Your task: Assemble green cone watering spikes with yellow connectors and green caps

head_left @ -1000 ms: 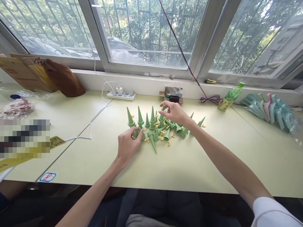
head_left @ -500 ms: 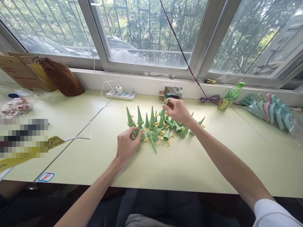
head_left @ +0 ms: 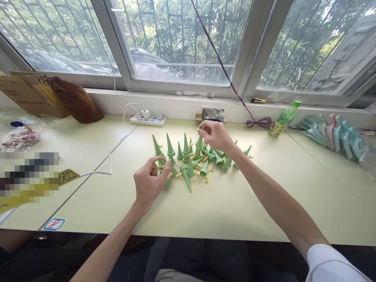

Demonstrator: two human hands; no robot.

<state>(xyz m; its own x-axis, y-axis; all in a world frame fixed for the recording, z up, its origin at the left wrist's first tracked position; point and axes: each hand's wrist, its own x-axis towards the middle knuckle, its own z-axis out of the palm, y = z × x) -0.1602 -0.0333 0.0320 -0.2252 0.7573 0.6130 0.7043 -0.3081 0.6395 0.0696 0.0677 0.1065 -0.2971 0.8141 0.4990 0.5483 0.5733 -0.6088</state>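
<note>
Several green plastic watering spikes [head_left: 185, 148] stand and lie in a cluster mid-table, with small yellow valves [head_left: 208, 178] among them. Thumb and fingers of my right hand [head_left: 216, 135] pinch the pointed top of one green spike [head_left: 199, 140] at the back of the cluster. At the left edge, my left hand [head_left: 149, 180] has its thumb and forefinger apart beside the standing spikes [head_left: 156, 145]; nothing shows gripped between them. In front, one spike [head_left: 185, 178] lies with its tip toward me.
A white power strip [head_left: 148, 120] and a small box [head_left: 213, 114] lie by the window wall. A green bottle [head_left: 284, 119] and bagged pastel items [head_left: 337, 135] are at right. A brown pouch [head_left: 75, 102] stands back left; a white cable [head_left: 110, 156] crosses the table.
My left hand has drawn back slightly to the left, its thumb and forefinger now farther apart. The right hand still pinches the spike top. The view has shifted a little.
</note>
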